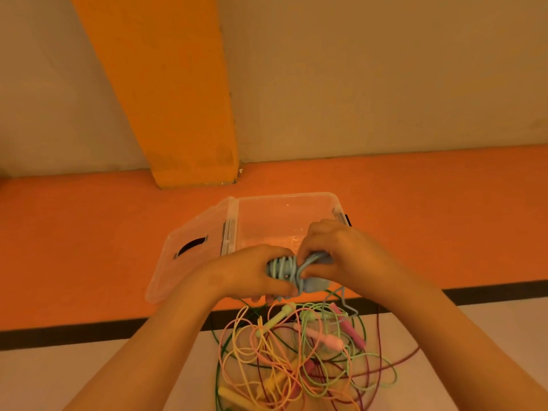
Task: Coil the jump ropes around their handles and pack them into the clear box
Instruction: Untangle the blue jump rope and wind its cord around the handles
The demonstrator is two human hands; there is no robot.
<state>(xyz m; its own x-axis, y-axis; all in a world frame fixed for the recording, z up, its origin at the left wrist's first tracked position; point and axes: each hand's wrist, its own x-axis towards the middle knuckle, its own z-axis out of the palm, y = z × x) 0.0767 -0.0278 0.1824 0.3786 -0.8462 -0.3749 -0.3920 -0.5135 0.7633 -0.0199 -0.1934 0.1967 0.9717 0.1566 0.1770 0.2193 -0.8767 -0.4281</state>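
- Pale-blue jump rope (pixel 283 268) is the one being worked on. It's held in the air just over the near edge of the clear box (pixel 267 218), which sits open on the orange floor (pixel 89 247) with its lid (pixel 184 262) flopped out to the left.
- Left hand (pixel 252 271) has its grip closed round the handles and the wound turns. Right hand (pixel 335 253) is pinching the cord at the other end of the bundle.
- A short blue tail (pixel 345 304) hangs below, so I'd guess this coil is nearly done (not packed yet though).
- Tip: clamp the wraps with the left thumb, pull each turn snug, then tuck the tail under a turn or it'll spring apart in the box.
- The other ropes (pixel 296 351) lie in a tangle on the floor nearer the person, all uncoiled.
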